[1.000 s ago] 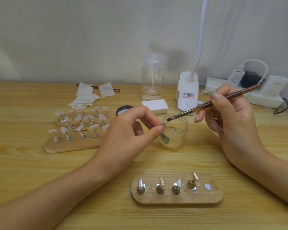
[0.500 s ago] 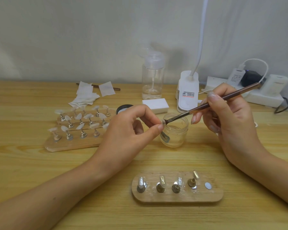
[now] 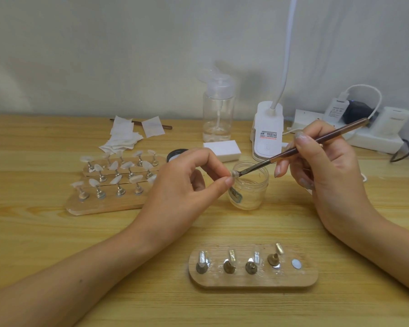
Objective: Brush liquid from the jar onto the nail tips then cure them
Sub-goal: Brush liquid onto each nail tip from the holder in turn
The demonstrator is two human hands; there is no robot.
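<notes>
Left grip pinches the nail tip; right grip holds brush against it.

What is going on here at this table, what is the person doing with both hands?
A person is coating nail tips. The left hand pinches one nail tip by the rim of the open jar, and the right hand holds a brush whose bristles touch that tip. On the near wooden stand four holders stand and one spot is empty.
</notes>
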